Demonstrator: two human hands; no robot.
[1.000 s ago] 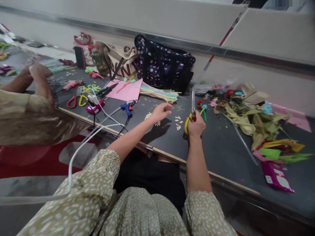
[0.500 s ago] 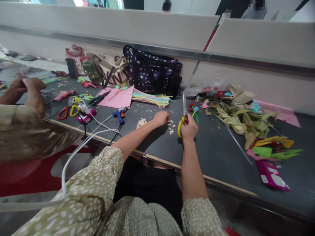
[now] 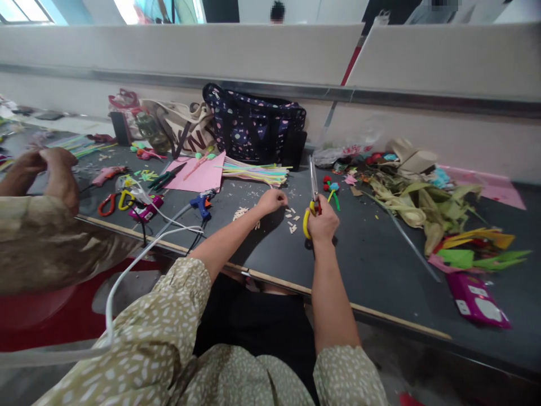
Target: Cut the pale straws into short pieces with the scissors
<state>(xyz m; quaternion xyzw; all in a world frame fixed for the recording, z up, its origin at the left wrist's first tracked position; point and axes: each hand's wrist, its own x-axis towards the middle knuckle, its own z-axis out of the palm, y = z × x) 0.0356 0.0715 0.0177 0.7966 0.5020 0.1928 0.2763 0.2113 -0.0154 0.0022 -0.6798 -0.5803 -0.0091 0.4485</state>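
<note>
My right hand [image 3: 323, 219] is wrapped round the scissors [image 3: 313, 179], which have yellow and red handles. Their blades point away from me and look closed. To the left, my left hand [image 3: 271, 201] is closed with the fingertips pinched together; whether anything small sits between them I cannot make out. Just beside its fingers several small pale cut pieces [image 3: 292, 228] lie on the dark table [image 3: 270, 248]. A heap of similar pale pieces [image 3: 240, 213] is partly hidden behind my left forearm. Right of the scissors lies a small pipe-cleaner flower [image 3: 333, 192] in red, blue and green.
Left are a blue glue gun [image 3: 203, 203], white cables [image 3: 127, 265], other scissors [image 3: 116, 203] and a co-worker's hands [image 3: 46, 160]. Behind stand pale strips [image 3: 256, 172] and a dark patterned bag [image 3: 253, 124]. Dried husks [image 3: 414, 208] and a magenta packet [image 3: 477, 299] lie right.
The view has tilted slightly, shifting the scene a little. My left hand's fingers have lifted and curled into a pinch near the pale pieces. My right hand still grips the scissors.
</note>
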